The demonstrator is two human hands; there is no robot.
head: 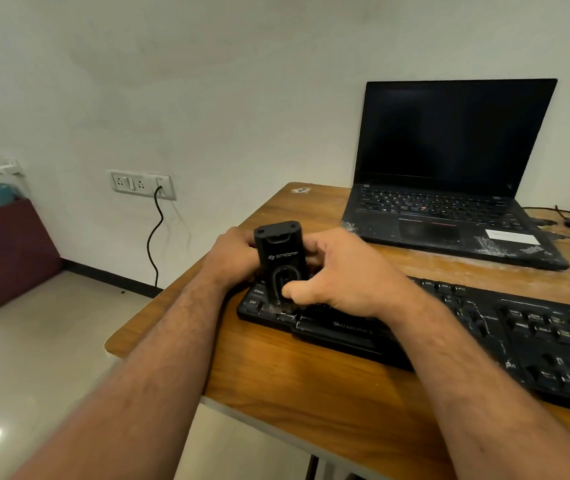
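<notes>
Wood-grain table [276, 375] lies nearest, bearing a black keyboard [484, 327]. At the keyboard's left end, by the Shift and Ctrl keys, a black tool [278, 251] stands upright, its foot down among the keys. The left hand [231, 258] grips its left side. The right hand [342, 271] grasps the other, thumb on its front. The step looks like cleaning this corner. Next, I judge, the tool needs short, light strokes rightward along the row. Behind stands an open laptop [449, 188], its screen dark.

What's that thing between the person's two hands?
A small black gadget, upright on the keyboard, held by the left hand and right hand; seen in the head view.
</notes>
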